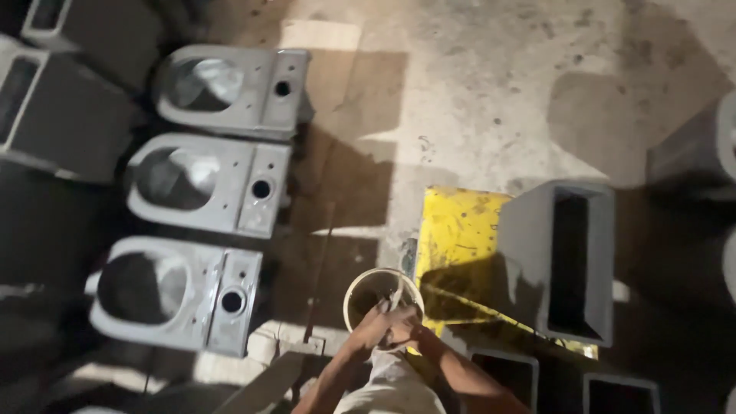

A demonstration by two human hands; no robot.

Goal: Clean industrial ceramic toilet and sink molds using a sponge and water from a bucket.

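Both of my hands meet over a small round pale bucket (366,282) on the floor. My left hand (373,325) and my right hand (404,330) are pressed together at the bucket's near rim, fingers curled around something small that I cannot make out. The bucket stands at the left edge of a yellow board (458,226). A grey unfired ceramic tank (567,261) rests on that board, to the right of my hands.
Three grey unfired toilet bowls (230,88) (207,184) (172,295) stand in a column at the left. Grey rectangular tanks (61,115) sit at the far left, and others (621,395) at the bottom right. A plank (268,383) lies at my feet. Sunlit concrete floor (491,92) stretches ahead.
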